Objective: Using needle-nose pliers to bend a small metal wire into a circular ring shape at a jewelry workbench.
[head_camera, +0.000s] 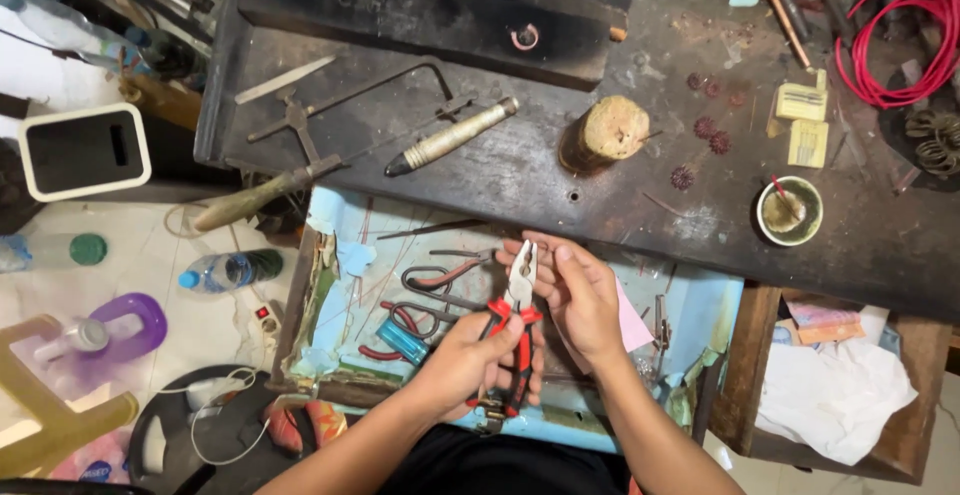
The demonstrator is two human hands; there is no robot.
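Observation:
My left hand (470,360) grips the red-and-black handles of a pair of pliers (516,317), whose metal jaws point up and away from me. My right hand (575,293) is beside the jaws, with its fingertips pinched close to them; whether something thin is held there I cannot tell. Both hands hover over an open drawer (330,255) lined with torn light-blue paper. In the drawer lie several other hand tools, among them red-handled pliers (420,317) and a blue lighter (402,341).
A dark, worn workbench (520,170) lies beyond the drawer, bearing a jeweller's saw frame (390,105), a wooden stump (610,133), a small bowl (789,211), yellow packets (803,103) and a red wire coil (900,45). Plastic bottles (220,271) lie on the tiled floor at left. A second open drawer (840,385) holds white cloth at right.

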